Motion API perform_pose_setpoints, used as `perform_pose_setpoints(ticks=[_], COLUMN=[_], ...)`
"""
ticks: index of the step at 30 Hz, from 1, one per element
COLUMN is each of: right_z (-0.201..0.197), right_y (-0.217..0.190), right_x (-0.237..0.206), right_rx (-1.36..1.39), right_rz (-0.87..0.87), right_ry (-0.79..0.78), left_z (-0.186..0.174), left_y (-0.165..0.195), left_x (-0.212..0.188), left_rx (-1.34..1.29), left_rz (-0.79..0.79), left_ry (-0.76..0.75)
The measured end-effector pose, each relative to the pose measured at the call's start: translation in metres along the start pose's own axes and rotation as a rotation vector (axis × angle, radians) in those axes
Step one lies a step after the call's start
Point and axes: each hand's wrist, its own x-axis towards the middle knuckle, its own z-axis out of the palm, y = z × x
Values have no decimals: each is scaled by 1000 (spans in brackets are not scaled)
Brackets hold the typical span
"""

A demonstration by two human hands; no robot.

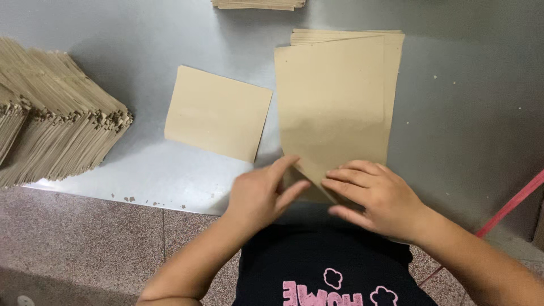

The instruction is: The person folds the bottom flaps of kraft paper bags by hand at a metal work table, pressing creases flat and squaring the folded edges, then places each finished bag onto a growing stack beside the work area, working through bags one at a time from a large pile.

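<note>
We press both hands, left hand and right hand, fingers flat and grasping nothing, on the near corner of the top sheet of one paper pile at the table edge. One folded sheet lies beside it; two stacks sit left.

A black top is worn, marked at the lower middle of the frame with pink block lettering and small cloud outlines. Both forearms are left bare; no sleeves are seen.
</note>
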Motion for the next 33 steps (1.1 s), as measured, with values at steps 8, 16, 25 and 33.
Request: perform_pose_setpoints(ticks=[8, 16, 25, 33], right_z=[5, 11, 10, 13], right_y=[7, 6, 13, 16], right_x=[6, 7, 10, 6], right_rx=[16, 49, 129, 210], right_rz=[-6, 64, 78, 146], right_ry=[13, 81, 91, 82], left_z=[20, 37, 29, 9], left_y=[8, 5, 0, 6], left_x=[-12, -10, -7, -4], left_rx=[-621, -444, -567, -44], left_rz=[200, 145, 65, 218], left_ry=[34, 146, 15, 379])
